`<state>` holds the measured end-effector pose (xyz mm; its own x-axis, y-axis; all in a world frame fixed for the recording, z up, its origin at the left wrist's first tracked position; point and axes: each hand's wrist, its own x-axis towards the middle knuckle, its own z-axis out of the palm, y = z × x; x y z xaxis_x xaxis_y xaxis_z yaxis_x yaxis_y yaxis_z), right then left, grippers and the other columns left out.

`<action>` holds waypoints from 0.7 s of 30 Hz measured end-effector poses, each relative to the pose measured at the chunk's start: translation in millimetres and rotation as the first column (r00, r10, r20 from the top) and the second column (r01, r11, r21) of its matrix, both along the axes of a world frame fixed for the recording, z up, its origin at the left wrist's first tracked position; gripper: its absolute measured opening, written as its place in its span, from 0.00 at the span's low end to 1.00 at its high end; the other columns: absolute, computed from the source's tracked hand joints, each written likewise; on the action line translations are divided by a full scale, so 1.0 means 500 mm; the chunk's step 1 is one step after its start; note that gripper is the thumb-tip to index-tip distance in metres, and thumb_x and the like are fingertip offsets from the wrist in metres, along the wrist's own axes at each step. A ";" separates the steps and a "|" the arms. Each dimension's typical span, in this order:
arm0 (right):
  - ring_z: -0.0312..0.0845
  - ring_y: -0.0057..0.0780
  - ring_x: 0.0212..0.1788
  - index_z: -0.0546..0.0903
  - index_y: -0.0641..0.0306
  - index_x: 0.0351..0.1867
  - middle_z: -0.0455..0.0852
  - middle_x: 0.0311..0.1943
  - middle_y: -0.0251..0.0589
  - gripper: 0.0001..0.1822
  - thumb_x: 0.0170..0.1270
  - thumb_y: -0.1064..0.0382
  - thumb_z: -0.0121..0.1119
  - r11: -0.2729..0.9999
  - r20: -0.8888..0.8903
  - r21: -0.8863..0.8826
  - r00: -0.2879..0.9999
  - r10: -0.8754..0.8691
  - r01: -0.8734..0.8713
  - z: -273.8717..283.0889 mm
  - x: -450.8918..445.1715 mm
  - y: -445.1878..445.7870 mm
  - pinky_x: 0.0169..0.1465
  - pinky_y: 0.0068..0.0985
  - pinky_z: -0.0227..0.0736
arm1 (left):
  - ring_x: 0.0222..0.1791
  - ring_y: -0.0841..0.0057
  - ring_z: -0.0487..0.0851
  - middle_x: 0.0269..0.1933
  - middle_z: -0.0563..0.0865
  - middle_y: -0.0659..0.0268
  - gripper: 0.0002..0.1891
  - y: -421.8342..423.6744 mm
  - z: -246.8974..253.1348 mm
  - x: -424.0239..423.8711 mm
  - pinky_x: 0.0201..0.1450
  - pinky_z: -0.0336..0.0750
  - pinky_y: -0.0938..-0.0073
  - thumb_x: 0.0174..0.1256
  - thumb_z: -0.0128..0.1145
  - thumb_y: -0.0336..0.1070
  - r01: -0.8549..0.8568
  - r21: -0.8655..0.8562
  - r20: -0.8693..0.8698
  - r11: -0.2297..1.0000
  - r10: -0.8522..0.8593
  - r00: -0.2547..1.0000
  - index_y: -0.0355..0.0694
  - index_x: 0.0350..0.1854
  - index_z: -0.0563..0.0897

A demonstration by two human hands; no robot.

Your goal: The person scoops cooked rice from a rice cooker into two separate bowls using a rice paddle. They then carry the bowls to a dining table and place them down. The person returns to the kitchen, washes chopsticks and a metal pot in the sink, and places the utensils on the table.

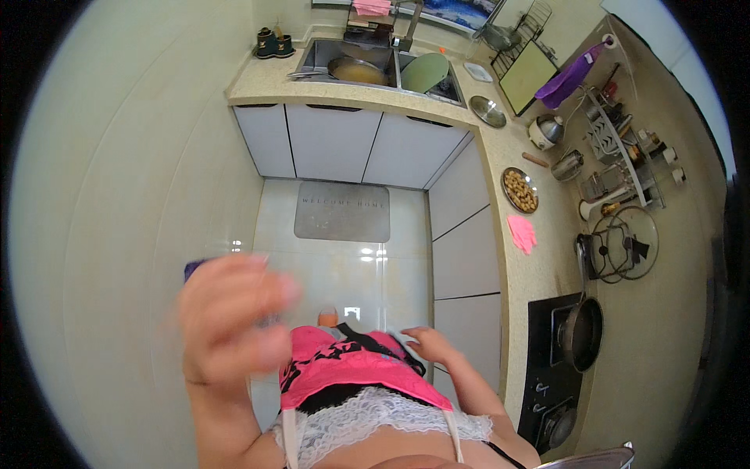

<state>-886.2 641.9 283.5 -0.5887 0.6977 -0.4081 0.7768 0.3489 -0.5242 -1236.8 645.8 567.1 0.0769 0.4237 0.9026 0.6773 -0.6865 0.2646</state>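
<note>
My left hand (234, 316) is raised close to the camera at the left, blurred, its fingers curled; whether it holds anything is not clear. Low at my side, beside the pink and black apron (357, 363), my right hand (430, 345) hangs with its fingers apart and nothing visible in it. On the counter to the right lie a metal plate of small brown pieces of food (520, 190) and a pink cloth or glove (521, 233). Ahead, a pan with cloudy liquid (358, 71) sits in the left sink basin, and a green round board or lid (425, 72) leans in the right one.
A grey mat (342, 212) lies on the tiled floor before the white cabinets (331, 140). The L-shaped counter (518, 275) runs along the right, with a frying pan (584, 335) on the gas hob (536, 352). A wall rack (621, 146) holds utensils and jars.
</note>
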 end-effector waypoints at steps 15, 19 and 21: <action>0.77 0.48 0.48 0.78 0.59 0.51 0.82 0.44 0.49 0.16 0.61 0.62 0.55 0.996 0.078 0.086 0.996 -0.041 0.034 -0.047 -0.096 0.916 0.51 0.40 0.72 | 0.42 0.67 0.83 0.49 0.82 0.60 0.18 0.854 -0.361 -0.191 0.43 0.76 0.70 0.62 0.54 0.30 -0.138 -0.821 -0.142 0.554 0.036 0.989 0.43 0.55 0.76; 0.79 0.47 0.43 0.80 0.59 0.47 0.83 0.39 0.48 0.14 0.59 0.64 0.54 0.941 -0.061 0.278 0.974 0.220 -0.195 0.015 -0.267 1.231 0.46 0.39 0.74 | 0.43 0.67 0.83 0.49 0.82 0.60 0.17 0.985 -0.376 -0.258 0.43 0.76 0.70 0.63 0.54 0.30 -0.172 -0.857 -0.129 0.485 0.120 0.984 0.43 0.56 0.76; 0.79 0.46 0.43 0.80 0.60 0.46 0.83 0.38 0.47 0.14 0.58 0.64 0.54 0.936 -0.113 0.290 0.965 0.238 -0.197 0.057 -0.328 1.344 0.46 0.38 0.74 | 0.43 0.67 0.82 0.48 0.82 0.60 0.17 1.058 -0.376 -0.284 0.43 0.76 0.70 0.63 0.53 0.29 -0.154 -0.887 -0.092 0.436 0.160 0.983 0.44 0.56 0.77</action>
<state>-1050.2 1313.7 312.2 -0.7767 0.6185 -0.1189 0.5892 0.6468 -0.4842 -1378.6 1174.7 378.9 -0.0816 0.9963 0.0257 0.7442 0.0437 0.6665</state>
